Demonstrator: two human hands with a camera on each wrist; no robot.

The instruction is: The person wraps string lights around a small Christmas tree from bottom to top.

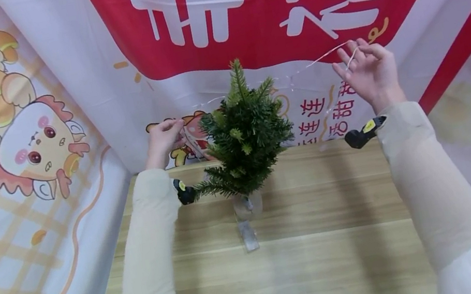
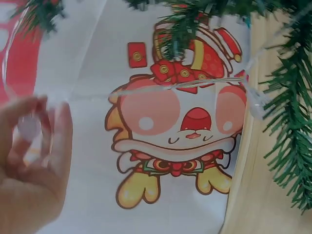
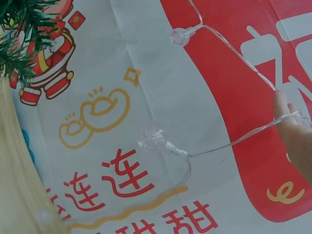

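A small artificial Christmas tree stands upright on the wooden table. Behind it, a thin clear string of lights runs between the two hands. The left hand, left of the tree, pinches one stretch of the wire between thumb and fingers; in the left wrist view the wire passes from it toward the branches. Raised at the right, the right hand holds another stretch, with the wire looped across its fingers. Two round clear bulbs hang on the wire in the right wrist view.
A small greyish rectangular piece lies on the wooden table in front of the tree's base. Printed cloth with cartoon figures and red panels walls in the back and sides, close behind the hands.
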